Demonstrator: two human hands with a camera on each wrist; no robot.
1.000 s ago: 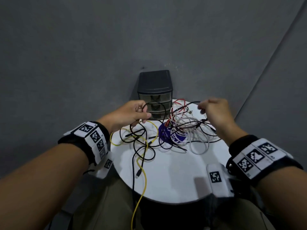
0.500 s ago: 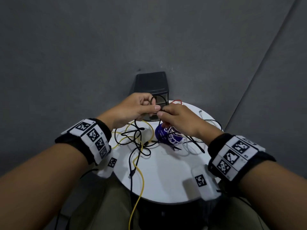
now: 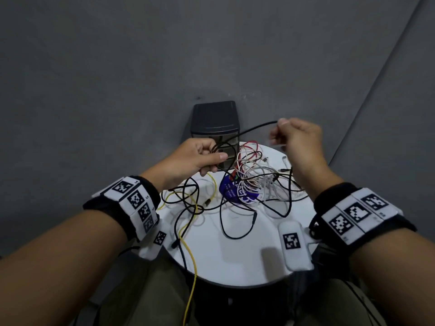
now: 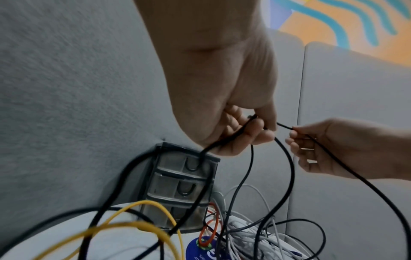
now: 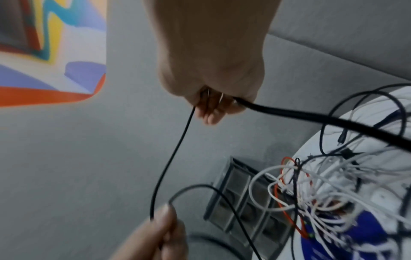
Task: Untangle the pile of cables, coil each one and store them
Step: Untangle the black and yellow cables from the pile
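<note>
A tangle of black, white, red and yellow cables (image 3: 249, 184) lies on the round white table (image 3: 235, 260). My left hand (image 3: 202, 158) grips loops of a black cable (image 3: 256, 128) in front of the drawer unit. In the left wrist view the left hand (image 4: 240, 130) has its thumb and fingers curled round the black cable (image 4: 286, 158). My right hand (image 3: 292, 135), raised to the right, pinches the same cable a short stretch further along. The right hand (image 5: 213, 103) shows the black cable (image 5: 171, 158) running down to the left thumb.
A small dark three-drawer unit (image 3: 215, 121) stands at the table's far edge against the grey wall. A blue printed disc (image 3: 235, 191) lies under the white cables. A yellow cable (image 3: 190, 267) hangs off the table's near edge over my lap.
My right hand has drawn away from the left hand, up and to the right, pulling a length of black cable taut between them. The left hand keeps its hold.
</note>
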